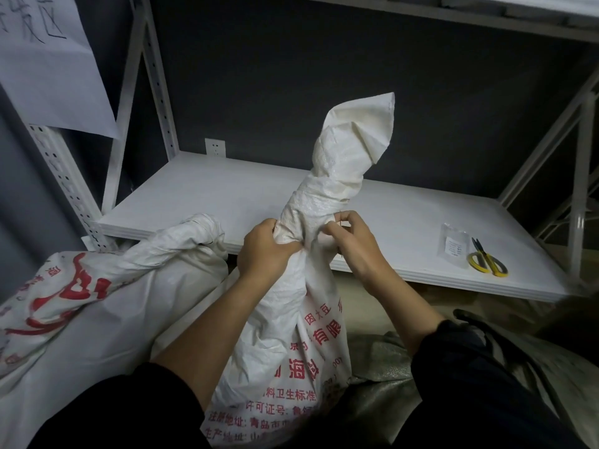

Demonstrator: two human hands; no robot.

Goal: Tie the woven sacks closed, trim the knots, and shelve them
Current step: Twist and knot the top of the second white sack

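A white woven sack (291, 345) with red print stands upright in front of me, its twisted neck (340, 170) rising above my hands. My left hand (264, 251) grips the gathered neck from the left. My right hand (351, 244) pinches the neck from the right with fingers curled; a thin tie there is too small to make out. A second white sack (107, 306) with red print lies to the left, its neck twisted toward the shelf. Yellow-handled scissors (487, 259) lie on the white shelf (210, 202) at the right.
A small clear packet (455, 244) lies beside the scissors. White slotted uprights (162, 79) frame the shelf, and a paper sign (48, 59) hangs at the upper left. A grey-green sack (389, 377) lies at the lower right. A wall socket (215, 147) sits behind the shelf.
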